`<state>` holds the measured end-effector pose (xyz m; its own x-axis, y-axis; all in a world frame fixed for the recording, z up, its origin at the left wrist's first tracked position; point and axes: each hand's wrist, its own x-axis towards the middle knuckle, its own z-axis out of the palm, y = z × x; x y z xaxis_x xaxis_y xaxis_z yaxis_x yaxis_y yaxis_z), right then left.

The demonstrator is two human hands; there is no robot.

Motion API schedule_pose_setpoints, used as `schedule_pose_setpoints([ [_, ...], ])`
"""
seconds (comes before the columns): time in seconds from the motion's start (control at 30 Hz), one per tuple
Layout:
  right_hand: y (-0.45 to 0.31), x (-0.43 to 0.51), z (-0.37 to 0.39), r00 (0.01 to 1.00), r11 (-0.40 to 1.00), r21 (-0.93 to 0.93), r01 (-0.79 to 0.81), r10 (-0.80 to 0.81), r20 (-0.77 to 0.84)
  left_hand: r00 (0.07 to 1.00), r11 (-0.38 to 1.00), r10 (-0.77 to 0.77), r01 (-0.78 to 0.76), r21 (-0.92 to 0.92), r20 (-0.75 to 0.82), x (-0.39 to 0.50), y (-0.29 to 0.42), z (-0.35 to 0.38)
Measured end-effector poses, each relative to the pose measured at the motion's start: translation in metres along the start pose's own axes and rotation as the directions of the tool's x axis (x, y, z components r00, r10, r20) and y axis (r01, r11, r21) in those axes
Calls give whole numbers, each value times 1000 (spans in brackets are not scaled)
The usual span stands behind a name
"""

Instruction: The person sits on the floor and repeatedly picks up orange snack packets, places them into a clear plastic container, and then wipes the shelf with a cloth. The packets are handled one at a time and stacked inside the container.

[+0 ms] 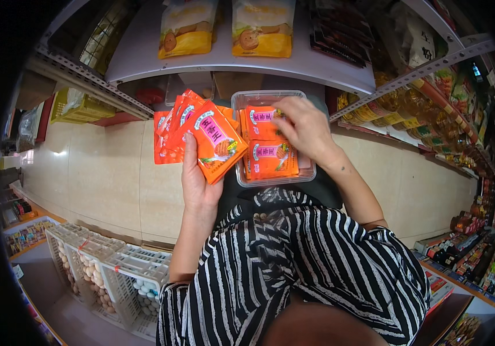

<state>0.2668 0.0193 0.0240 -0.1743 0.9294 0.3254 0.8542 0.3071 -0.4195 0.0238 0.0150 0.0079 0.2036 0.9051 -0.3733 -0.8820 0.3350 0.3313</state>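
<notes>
My left hand (200,181) holds a fanned bunch of orange seasoning packets (213,145), its thumb on top of them. A clear plastic box (275,182) rests on my lap, with more orange packets (271,160) lying in it in two rows. My right hand (301,125) is over the right side of the box, its fingertips at the right edge of the upper packets. Whether those fingers grip a packet cannot be told. Behind the held bunch, more orange packets (161,151) show on the left; what supports them is hidden.
Ahead stands a metal shelf (143,56) with yellow and white pouches (262,39) and dark packets (338,43). Oil bottles (386,110) line the right shelves. A yellow-green basket (83,108) is at left. White plastic crates (117,268) of eggs stand behind me at lower left.
</notes>
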Motion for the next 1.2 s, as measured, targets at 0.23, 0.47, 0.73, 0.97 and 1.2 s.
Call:
schedule_pose_setpoints([
  [0.23, -5, -10, 21, 946, 987, 2, 162, -156, 283, 997, 997, -76, 76, 12, 14, -1, -3, 3],
  [0.47, -28, 0, -7, 989, 869, 474, -140, 103, 104, 998, 992, -53, 54, 111, -15, -5, -11, 7],
  [0.73, -58, 1, -3, 936, 642, 691, -332, 313, 160, 998, 991, -62, 59, 121, 25, -4, -28, 9],
  [0.97, -59, 0, 2, 922, 661, 659, -359, 362, 138, 999, 969, -36, 30, 244, 19, -9, -31, 16],
  [1.2, -62, -3, -1, 915, 555, 769, -319, 392, 97, 998, 969, -38, 27, 244, 40, -11, -32, 15],
])
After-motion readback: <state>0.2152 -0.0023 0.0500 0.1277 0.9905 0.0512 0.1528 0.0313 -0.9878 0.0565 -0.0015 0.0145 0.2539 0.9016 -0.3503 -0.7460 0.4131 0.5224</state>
